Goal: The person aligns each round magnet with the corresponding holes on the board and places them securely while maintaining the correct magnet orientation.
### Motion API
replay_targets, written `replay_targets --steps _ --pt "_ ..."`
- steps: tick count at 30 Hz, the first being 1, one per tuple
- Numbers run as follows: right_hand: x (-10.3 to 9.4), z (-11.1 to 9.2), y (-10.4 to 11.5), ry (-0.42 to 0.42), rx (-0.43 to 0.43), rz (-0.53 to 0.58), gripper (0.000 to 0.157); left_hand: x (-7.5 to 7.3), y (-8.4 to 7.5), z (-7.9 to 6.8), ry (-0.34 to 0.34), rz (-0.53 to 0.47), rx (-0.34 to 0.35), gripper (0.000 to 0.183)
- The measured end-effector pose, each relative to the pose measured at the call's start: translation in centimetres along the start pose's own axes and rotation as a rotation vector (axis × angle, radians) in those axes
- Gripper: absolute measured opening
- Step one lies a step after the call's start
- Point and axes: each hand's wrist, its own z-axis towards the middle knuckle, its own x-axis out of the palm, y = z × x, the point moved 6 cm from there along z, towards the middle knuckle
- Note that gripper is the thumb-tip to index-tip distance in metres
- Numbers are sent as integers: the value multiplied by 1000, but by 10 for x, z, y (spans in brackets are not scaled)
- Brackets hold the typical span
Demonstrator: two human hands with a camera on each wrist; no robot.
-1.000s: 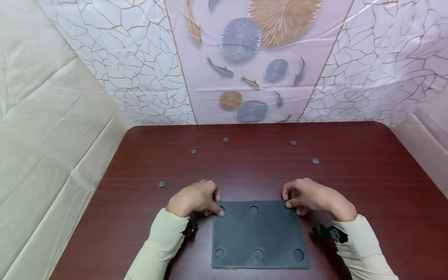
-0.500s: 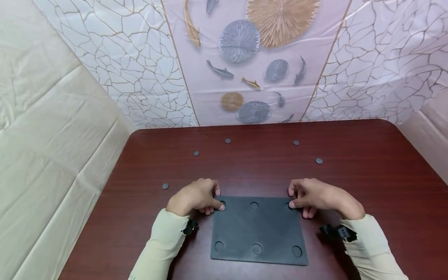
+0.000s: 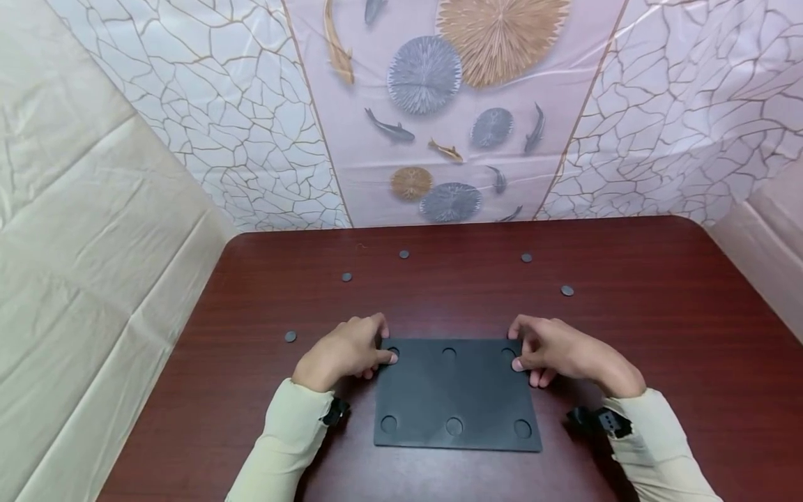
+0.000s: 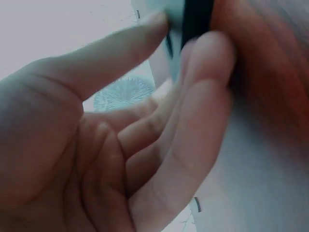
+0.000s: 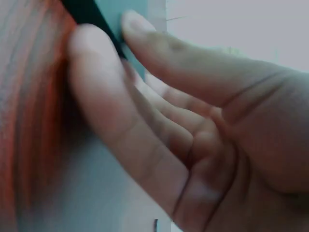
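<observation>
A dark grey rectangular board (image 3: 458, 397) with several round recesses lies on the table in the head view. My left hand (image 3: 345, 354) grips its far left corner, the thumb on top near a recess. At the far right corner my right hand (image 3: 564, 352) pinches the board the same way, thumb over the top face. In the left wrist view the fingers (image 4: 198, 130) bend against the board's dark edge (image 4: 197, 19). The right wrist view has the index fingertip (image 5: 91, 43) at the edge and the thumb above the face.
Several small dark discs lie scattered beyond the board, among them a left disc (image 3: 291, 337), a back disc (image 3: 404, 254) and a right disc (image 3: 567, 291). The reddish-brown table (image 3: 439, 300) ends at a patterned curtain (image 3: 439, 153). Pale cloth (image 3: 94, 279) hangs at the left.
The board has slid away from the person, toward the table's far side, with both hands still on its far corners. The discs keep their places on the table; the head view shifts slightly.
</observation>
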Motion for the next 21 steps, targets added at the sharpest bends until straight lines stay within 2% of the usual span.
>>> replay_targets --steps 6,11,16,21 --pt "-1 9 -2 -122 -28 51 40 -4 8 5 -113 -31 -79 38" --pt "-3 12 -6 -227 11 79 39 -3 9 8 -202 -51 -119 34" --pt "-5 13 -7 -335 55 26 38 -1 6 10 -290 -35 -68 64" --pt "-8 16 -6 -439 61 -35 40 -2 1 10 -399 -24 -6 64"
